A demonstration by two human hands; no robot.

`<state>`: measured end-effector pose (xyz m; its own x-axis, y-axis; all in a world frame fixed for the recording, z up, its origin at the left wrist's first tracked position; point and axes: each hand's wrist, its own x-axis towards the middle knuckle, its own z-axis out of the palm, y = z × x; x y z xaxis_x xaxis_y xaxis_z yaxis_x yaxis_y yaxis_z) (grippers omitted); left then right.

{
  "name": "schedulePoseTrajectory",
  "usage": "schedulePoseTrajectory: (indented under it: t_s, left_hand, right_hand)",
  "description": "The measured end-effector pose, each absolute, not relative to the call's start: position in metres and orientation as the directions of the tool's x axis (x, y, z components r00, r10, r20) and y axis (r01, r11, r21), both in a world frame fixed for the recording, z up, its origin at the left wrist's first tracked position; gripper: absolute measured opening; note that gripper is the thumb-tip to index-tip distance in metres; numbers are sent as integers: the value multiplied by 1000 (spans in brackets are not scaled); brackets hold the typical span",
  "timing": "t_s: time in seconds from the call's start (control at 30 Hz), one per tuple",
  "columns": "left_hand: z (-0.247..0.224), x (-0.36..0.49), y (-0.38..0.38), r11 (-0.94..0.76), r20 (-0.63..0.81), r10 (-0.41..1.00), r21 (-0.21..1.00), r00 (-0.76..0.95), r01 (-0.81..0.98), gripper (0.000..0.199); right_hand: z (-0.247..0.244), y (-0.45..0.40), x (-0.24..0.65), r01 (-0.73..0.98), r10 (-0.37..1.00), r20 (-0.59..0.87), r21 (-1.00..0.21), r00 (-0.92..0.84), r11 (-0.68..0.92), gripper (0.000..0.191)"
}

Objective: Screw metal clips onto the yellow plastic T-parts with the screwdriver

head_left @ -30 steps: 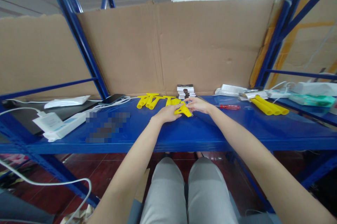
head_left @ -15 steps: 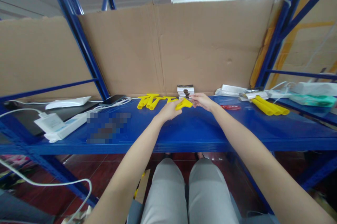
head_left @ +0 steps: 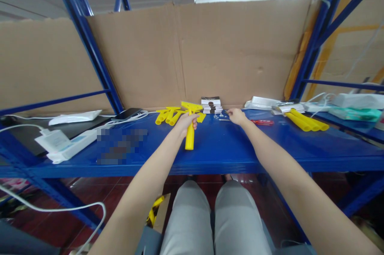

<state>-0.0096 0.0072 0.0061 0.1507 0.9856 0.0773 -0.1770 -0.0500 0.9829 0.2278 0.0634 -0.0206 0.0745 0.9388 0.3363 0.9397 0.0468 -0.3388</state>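
Yellow T-shaped piece (head_left: 189, 140): while its crossbar points toward the cardboard, its handle runs back toward the person over the middle of the counter (head_left: 222, 149).
Left hand (head_left: 188, 123): wrapped round the handle of that piece, just below the crossbar.
Right hand (head_left: 236, 116): fingers curled, tips beside the small metal parts (head_left: 216, 116); I cannot tell whether they pinch anything.
Loose yellow pieces (head_left: 201, 118): just right of the left hand, partly hidden by it.
Black-and-white stack (head_left: 211, 106): behind the metal parts, against the cardboard (head_left: 240, 51).
T-shaped group (head_left: 171, 116): on the counter, left of the left hand.
Red screwdriver handle (head_left: 262, 122): just right of the right hand.
Yellow tubes (head_left: 304, 121): side by side, farther right.
White power strip (head_left: 73, 146): far left, near a dark phone (head_left: 129, 113).
Open box (head_left: 163, 212): below the counter, more yellow parts inside.
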Motion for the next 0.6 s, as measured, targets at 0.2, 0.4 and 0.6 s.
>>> schedulePoseTrajectory:
  t_s: [0.2,0.4,0.6]
  left_hand:
    - [2,-9,10,269,-210,934,945,289,-185,25]
    - [3,-9,8,330,-267,919,924,289,-195,26]
    - [4,-8,8,311,-237,923,924,303,-222,24]
  right_hand:
    - [-21,55,224,990,974,228,-139,6,26,48]
    - [-19,53,219,997,990,140,-58,-35,43,49]
    - [-20,54,219,998,994,103,-49,-22,27,50]
